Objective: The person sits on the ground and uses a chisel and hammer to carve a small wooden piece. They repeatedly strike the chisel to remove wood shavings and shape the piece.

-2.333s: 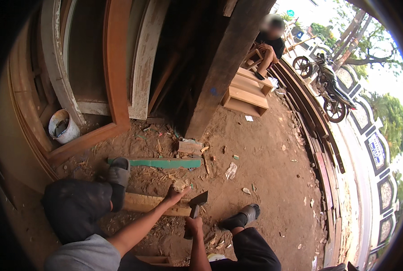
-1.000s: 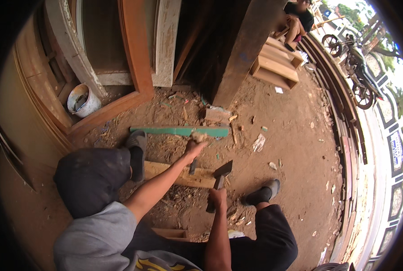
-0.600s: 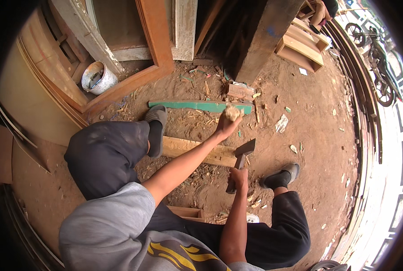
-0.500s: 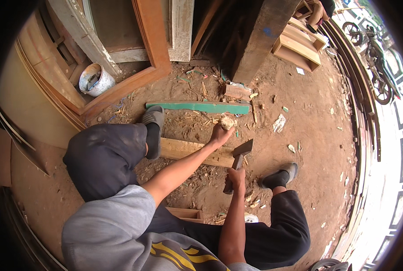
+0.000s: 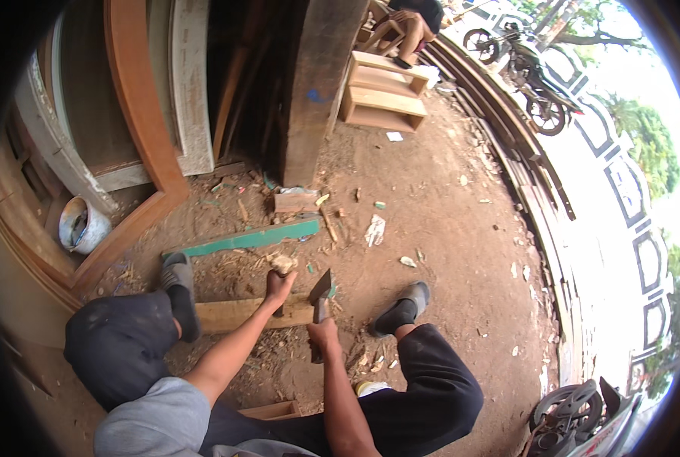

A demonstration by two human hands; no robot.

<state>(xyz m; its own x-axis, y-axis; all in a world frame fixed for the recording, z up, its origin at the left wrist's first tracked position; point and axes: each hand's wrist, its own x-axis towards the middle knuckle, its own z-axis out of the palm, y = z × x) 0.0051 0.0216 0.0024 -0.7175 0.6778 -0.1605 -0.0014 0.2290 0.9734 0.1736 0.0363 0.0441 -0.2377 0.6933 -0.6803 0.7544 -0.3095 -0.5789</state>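
My left hand [image 5: 279, 288] is closed round a chisel [image 5: 283, 263] with a pale, frayed top; a bit of its dark lower part shows beneath the fist. It stands over a wooden plank [image 5: 229, 314] lying on the ground between my feet. Where the chisel's tip meets the wood is hard to make out. In my right hand [image 5: 323, 335] is a hatchet [image 5: 322, 289], gripped by its dark handle, with its broad head up beside the plank's right end and apart from the chisel.
A green-painted board [image 5: 249, 239] lies beyond the plank, near a brick [image 5: 296, 202]. Wood chips litter the dirt. Door frames [image 5: 130, 91] and a white bucket [image 5: 85, 226] stand left. Further off are a post [image 5: 317, 99], wooden boxes [image 5: 386, 103], a seated person [image 5: 416, 23] and motorbikes [image 5: 526, 68].
The view has swung to the right, so the scene sits further left and a second motorbike shows at lower right. Both hands keep their grips over the plank.
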